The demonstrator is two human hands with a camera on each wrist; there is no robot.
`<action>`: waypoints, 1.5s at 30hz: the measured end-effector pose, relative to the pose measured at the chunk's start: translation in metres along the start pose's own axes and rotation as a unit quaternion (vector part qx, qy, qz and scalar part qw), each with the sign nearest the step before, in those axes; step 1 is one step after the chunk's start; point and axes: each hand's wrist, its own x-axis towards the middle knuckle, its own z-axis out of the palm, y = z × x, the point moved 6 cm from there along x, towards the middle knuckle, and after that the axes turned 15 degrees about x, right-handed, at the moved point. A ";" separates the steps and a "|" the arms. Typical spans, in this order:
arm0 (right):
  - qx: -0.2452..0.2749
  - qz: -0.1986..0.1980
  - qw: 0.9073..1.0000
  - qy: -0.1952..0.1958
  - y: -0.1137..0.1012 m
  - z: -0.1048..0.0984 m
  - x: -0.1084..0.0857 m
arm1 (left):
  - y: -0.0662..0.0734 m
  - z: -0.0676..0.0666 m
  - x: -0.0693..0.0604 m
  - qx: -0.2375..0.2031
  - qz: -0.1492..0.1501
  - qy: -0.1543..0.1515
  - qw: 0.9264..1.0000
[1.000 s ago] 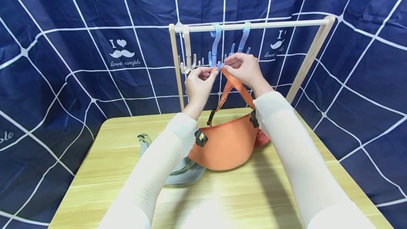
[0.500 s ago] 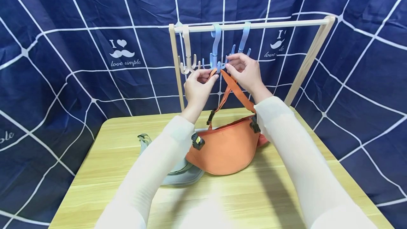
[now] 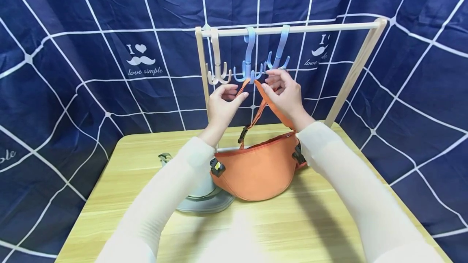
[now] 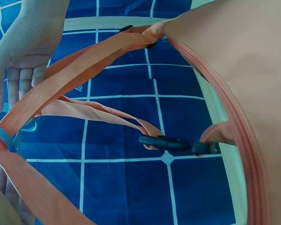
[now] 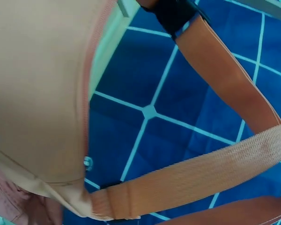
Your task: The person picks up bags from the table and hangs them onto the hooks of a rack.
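Observation:
An orange waist bag [image 3: 256, 173] hangs from the middle blue claw hook [image 3: 249, 58], its strap [image 4: 61, 86] looped over a prong. Just left of the hook my left hand [image 3: 222, 106] is spread, thumb and fingers apart beside the strap. My right hand [image 3: 288, 95] stays on the other side, fingers loosely bent near the strap, gripping nothing. In the left wrist view the right hand's fingers [image 4: 23, 82] lie straight. A black buckle [image 4: 178, 145] joins the strap to the bag. Whether either hand lightly touches the strap is unclear.
A wooden rack [image 3: 314, 29] carries the hooks, with a beige hook [image 3: 217, 58] at left and another blue hook [image 3: 279, 52] at right. A grey-blue hat [image 3: 206, 204] lies on the wooden table [image 3: 135, 165], partly behind the left sleeve. A grid-patterned curtain [image 3: 109, 7] surrounds it.
Both hands have loosened from the strap and drawn down and apart from the hook. The bag has sunk slightly and hangs from the hook.

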 end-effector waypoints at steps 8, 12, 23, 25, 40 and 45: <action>-0.009 -0.004 1.000 0.014 -0.001 -0.004 -0.015 | -0.011 -0.010 -0.009 0.016 -0.012 -0.034 0.999; -0.002 -0.007 1.000 0.011 -0.001 -0.003 -0.022 | -0.016 -0.017 -0.015 0.025 -0.015 -0.051 0.998; 0.024 0.007 1.000 0.005 -0.047 0.013 -0.045 | -0.041 -0.041 -0.033 0.031 -0.010 -0.070 0.997; 0.027 0.013 1.000 -0.001 -0.049 0.016 -0.049 | -0.045 -0.045 -0.037 0.027 -0.006 -0.071 0.997; 0.091 0.048 0.994 -0.028 -0.045 0.045 -0.080 | -0.075 -0.071 -0.061 0.032 -0.035 -0.086 0.995; 0.112 0.068 0.991 -0.037 -0.043 0.057 -0.092 | -0.082 -0.080 -0.070 0.039 -0.041 -0.095 0.994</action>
